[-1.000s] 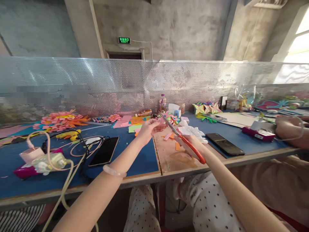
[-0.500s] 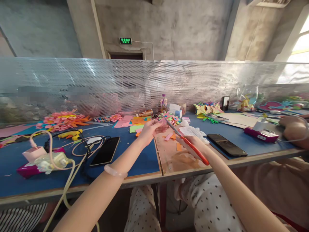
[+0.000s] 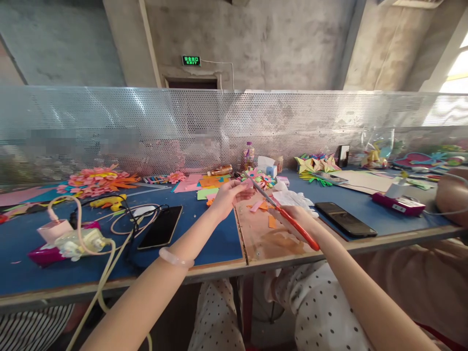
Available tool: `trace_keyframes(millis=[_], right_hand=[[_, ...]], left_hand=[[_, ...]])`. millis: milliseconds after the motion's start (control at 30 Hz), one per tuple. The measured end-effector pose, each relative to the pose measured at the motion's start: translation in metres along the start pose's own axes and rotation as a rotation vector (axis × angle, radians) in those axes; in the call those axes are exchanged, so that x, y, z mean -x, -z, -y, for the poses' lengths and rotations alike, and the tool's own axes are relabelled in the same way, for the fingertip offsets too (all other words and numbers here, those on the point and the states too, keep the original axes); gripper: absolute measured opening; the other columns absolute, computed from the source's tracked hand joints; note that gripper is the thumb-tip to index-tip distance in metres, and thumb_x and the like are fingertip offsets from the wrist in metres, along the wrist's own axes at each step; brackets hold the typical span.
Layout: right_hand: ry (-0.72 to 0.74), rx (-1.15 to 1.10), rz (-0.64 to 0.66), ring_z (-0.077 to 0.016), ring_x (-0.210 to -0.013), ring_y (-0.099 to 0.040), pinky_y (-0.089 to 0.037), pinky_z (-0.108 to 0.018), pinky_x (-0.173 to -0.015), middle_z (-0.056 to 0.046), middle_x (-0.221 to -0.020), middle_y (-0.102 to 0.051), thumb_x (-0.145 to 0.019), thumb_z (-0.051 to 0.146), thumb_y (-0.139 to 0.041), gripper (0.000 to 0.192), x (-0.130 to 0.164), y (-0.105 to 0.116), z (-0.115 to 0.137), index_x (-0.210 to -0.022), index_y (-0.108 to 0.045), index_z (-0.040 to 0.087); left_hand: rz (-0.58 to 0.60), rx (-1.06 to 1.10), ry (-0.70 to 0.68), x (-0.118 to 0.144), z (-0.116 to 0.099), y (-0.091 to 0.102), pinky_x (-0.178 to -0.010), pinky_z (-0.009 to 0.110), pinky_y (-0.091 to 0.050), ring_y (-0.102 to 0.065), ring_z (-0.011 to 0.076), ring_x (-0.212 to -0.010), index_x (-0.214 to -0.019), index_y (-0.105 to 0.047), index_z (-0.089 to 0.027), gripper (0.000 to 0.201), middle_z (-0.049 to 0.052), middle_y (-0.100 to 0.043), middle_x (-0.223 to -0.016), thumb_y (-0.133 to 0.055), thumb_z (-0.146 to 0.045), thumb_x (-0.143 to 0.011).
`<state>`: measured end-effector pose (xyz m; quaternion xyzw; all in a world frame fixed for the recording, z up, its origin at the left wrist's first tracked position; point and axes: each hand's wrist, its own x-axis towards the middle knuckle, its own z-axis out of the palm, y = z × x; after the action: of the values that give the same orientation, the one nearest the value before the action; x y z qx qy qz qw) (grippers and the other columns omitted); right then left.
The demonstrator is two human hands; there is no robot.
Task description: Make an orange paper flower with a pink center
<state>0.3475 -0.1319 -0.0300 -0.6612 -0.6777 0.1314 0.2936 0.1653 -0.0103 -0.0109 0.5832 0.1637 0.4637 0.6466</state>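
Note:
My left hand [image 3: 225, 196] pinches a small piece of pink paper [image 3: 249, 183] above the middle of the table. My right hand [image 3: 296, 220] grips red-handled scissors [image 3: 283, 213], whose blades point up and left to the pink paper. Both hands hover over a brown cutting board [image 3: 263, 241] strewn with orange and pink paper scraps [image 3: 261, 206]. A pale bangle [image 3: 175, 257] sits on my left wrist.
A black phone [image 3: 160, 227] and tangled cables [image 3: 120, 219] with chargers lie left on the blue table [image 3: 204, 248]. Another phone [image 3: 345, 219] lies right. Paper flowers [image 3: 97, 179], coloured sheets [image 3: 204, 185] and a bottle [image 3: 248, 155] line the mesh screen. A co-worker's arm [image 3: 451, 195] rests far right.
Both hands keep their hold on the paper and scissors and have shifted slightly right in view as the camera turned a little. The scissors stay at the pink paper.

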Motion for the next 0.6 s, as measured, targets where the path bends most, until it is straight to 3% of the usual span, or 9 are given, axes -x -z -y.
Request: trace_keyframes(millis=[300, 600], right_hand=[[0.003, -0.005, -0.004, -0.0087, -0.047, -0.039, -0.031, -0.021, -0.049, 0.006, -0.052, -0.039, -0.088, 0.058, -0.047, 0.05, -0.0031, -0.0034, -0.0081, -0.062, -0.047, 0.016], [-0.01, -0.01, 0.012, -0.0084, -0.046, -0.041, -0.034, -0.021, -0.048, 0.006, -0.052, -0.042, -0.09, 0.056, -0.046, 0.049, 0.0009, -0.0002, -0.0037, -0.063, -0.051, 0.015]], left_hand=[[0.013, -0.022, -0.002, -0.0002, 0.0, 0.0006, -0.073, 0.033, -0.051, -0.068, 0.0189, -0.073, -0.08, -0.067, -0.012, 0.012, 0.01, -0.073, -0.078, -0.069, -0.022, -0.073], [-0.047, -0.029, -0.019, -0.0032, 0.0029, 0.0062, -0.064, 0.027, -0.048, -0.066, 0.0153, -0.067, -0.076, -0.062, -0.016, 0.01, 0.005, -0.071, -0.072, -0.07, -0.021, -0.071]])
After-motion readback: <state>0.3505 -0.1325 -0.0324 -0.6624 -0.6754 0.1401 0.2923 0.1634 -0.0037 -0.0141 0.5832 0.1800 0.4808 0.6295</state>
